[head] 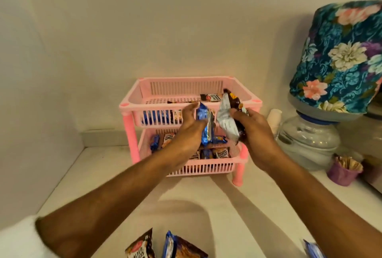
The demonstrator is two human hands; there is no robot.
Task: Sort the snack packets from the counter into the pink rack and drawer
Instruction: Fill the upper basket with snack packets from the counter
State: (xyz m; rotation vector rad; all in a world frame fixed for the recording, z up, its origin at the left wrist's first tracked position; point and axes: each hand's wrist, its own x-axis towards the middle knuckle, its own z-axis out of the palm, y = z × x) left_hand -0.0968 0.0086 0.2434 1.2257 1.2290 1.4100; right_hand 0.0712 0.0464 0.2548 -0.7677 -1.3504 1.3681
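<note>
pink rack: pink plastic rack (pixel 126 105), two slatted tiers, centre of frame, stands on the white counter (pixel 186 202) against the wall
top tier: holds a dark packet with a red logo (pixel 210 97) at the back right; more packets show through the front slats
bottom tier: packets lying loose, blue ones and brown peanut ones (pixel 221 152)
left hand: left hand (pixel 191 125) at frame centre, in front of the rack, fingers curled around a blue packet (pixel 204 125) held upright
right hand: right hand (pixel 251 131) just right of the left, clamped on a silver and brown packet (pixel 229 117), silver back facing the camera, its top end over the top tier's right front corner
hands relation: the two packets near each other, touching or not, cannot tell
counter packets: bottom edge of frame, a salted peanuts packet (pixel 140 247), a blue and brown packet (pixel 182 247) beside it, a blue packet corner (pixel 312 249) at lower right
right side: water bottle (pixel 308 139) under a floral cover (pixel 341 51); purple cup (pixel 343 173) with brown sticks
drawer: not visible
</note>
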